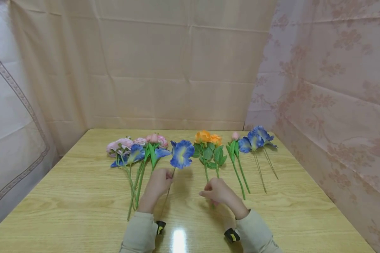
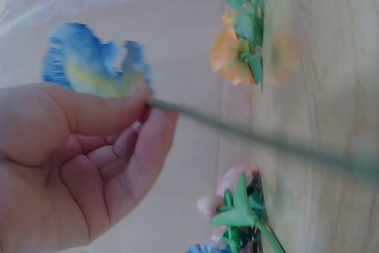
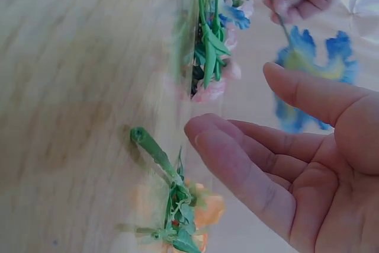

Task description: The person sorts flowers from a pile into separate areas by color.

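My left hand (image 1: 159,182) pinches the thin stem of a blue iris-like flower (image 1: 182,154) between thumb and forefinger. Its bloom, yellow at the centre, stands up above the table, and the stem (image 2: 237,128) slants down past the fingers. Over the lower stems of two orange roses (image 1: 203,136) is my right hand (image 1: 221,191). In the right wrist view its thumb and fingers (image 3: 237,170) are spread apart with nothing between them. One cut green stem end (image 3: 139,134) lies near those fingertips.
At the left lies a pile of pink flowers (image 1: 121,144), blue blooms (image 1: 136,153) and green stems. Right of the roses lie pink tulips (image 1: 235,136), then blue flowers (image 1: 254,140) on thin stems. Curtains (image 1: 164,70) rise behind the wooden table (image 1: 82,196).
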`<state>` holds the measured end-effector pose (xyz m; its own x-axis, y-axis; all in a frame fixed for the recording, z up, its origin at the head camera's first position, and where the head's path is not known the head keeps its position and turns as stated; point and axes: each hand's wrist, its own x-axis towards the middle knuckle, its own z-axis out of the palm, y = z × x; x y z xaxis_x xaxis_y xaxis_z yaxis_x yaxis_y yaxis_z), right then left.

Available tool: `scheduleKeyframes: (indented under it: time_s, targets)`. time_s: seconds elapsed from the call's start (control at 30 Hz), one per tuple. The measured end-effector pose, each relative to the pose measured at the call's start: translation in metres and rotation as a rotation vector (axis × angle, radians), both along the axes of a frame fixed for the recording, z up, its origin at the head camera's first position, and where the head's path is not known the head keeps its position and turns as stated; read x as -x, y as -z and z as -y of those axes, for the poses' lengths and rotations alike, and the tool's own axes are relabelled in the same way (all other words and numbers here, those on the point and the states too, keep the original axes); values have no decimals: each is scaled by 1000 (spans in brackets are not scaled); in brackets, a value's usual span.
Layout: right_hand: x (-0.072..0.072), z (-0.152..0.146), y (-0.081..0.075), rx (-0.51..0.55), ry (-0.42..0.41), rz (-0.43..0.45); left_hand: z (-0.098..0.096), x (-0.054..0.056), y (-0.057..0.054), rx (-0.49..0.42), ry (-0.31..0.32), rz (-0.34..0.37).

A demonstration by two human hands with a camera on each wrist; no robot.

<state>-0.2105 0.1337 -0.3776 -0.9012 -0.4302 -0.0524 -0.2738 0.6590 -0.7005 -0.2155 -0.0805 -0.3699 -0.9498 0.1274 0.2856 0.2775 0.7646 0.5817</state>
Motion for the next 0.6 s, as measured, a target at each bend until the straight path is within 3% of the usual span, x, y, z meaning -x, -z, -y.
scheduleKeyframes:
  time_s: [0.13, 0.33, 0.6]
  targets:
    - [-1, 2, 2, 42, -20, -2, -5, -1, -2, -124, 31, -3]
    - [-1, 7, 5, 67, -82, -91, -13, -7, -9, -284, 44, 45]
    - [-7, 17, 5, 291, -129, -31, -23, -9, -14, -494, 81, 112]
